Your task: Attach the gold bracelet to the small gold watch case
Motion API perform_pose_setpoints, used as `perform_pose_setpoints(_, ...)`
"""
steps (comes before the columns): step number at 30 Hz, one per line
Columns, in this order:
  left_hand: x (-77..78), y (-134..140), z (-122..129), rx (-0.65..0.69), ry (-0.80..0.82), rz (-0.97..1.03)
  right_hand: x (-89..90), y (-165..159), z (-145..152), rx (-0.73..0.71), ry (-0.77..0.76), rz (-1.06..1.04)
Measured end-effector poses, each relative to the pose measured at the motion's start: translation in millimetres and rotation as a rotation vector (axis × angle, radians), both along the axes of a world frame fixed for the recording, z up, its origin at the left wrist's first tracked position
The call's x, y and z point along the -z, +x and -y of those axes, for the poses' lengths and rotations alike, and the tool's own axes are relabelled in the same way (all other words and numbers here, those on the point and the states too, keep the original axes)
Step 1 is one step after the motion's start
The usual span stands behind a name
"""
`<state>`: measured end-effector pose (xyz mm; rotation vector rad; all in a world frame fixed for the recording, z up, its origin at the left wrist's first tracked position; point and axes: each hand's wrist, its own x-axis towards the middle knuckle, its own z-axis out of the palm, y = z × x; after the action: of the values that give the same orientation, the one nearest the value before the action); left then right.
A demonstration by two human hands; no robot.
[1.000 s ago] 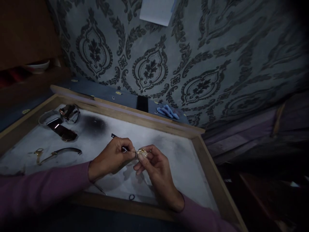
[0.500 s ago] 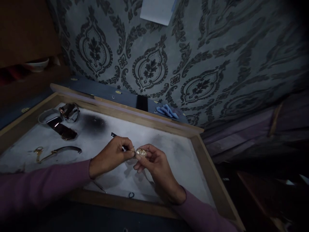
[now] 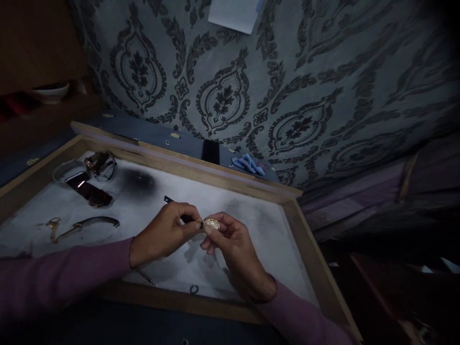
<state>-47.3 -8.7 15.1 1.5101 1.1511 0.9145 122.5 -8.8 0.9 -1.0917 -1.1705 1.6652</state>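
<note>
Over the white floor of a shallow wooden tray (image 3: 223,175), both hands meet at a gold-rimmed watch case (image 3: 212,224). My right hand (image 3: 233,244) is closed on the case, thumb on its near side and fingers behind. A dark watch strap (image 3: 187,219) is pinched in my left hand (image 3: 168,230), its end against the left side of the case. Whether the strap is joined to the case cannot be seen. The strap's far end, with small holes, sticks out above the left knuckles.
At the tray's left lie a dark-strapped watch (image 3: 93,194), another watch (image 3: 100,164) and a curved strap with a gold buckle (image 3: 84,225). A thin metal tool (image 3: 147,278) and a small dark ring (image 3: 194,289) lie near the front edge. A blue cloth (image 3: 248,164) sits behind the tray.
The watch case has tilted slightly in my right hand, so its face shows a little differently. Both hands keep their hold, and the view has shifted slightly.
</note>
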Motion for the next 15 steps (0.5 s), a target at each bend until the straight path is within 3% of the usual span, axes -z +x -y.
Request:
perform_pose_setpoints(7, 9.7, 0.0, -3.1, 0.003, -0.020, 0.035, -0.4, -0.8, -0.6, 0.003, 0.011, 0.001)
perform_pose_setpoints(15, 6.0, -0.6, -3.9, -0.014, -0.031, 0.034, 0.5, -0.5, -0.1, 0.002, 0.013, 0.001)
